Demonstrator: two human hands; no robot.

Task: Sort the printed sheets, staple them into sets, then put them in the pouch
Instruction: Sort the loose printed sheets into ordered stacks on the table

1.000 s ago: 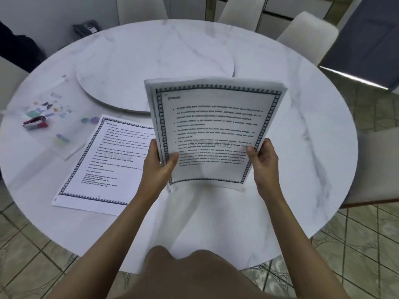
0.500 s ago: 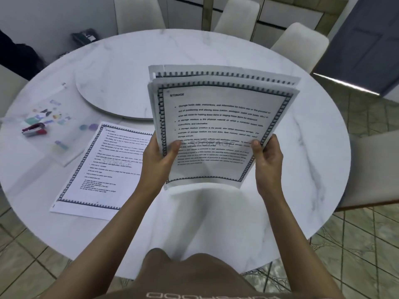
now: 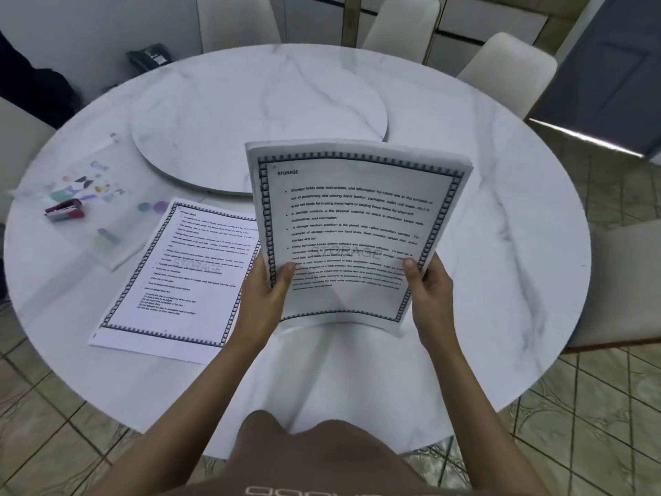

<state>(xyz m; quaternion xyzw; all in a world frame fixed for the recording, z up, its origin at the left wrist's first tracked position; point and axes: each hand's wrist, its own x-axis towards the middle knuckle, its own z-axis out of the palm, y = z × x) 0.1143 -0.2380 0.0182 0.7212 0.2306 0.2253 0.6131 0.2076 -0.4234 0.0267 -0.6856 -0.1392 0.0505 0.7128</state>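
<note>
Head view: the stack of printed sheets (image 3: 352, 213) is held above the middle of the counter (image 3: 500, 245). The left hand (image 3: 263, 298) is at its 7 o'clock corner and the right hand (image 3: 431, 293) at 5 o'clock, fingers (image 3: 284, 275) clamped on the lower edges. Light, floppy and slippery, it bows; gripping both sides should keep pages aligned. Another sheet (image 3: 179, 281) lies at 8 o'clock.

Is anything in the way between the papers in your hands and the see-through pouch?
Yes, a little. The stapler lies on top of the pouch, and one printed sheet lies flat on the table between the pouch and the stack held by the left hand and right hand. Nothing tall blocks the way.
</note>
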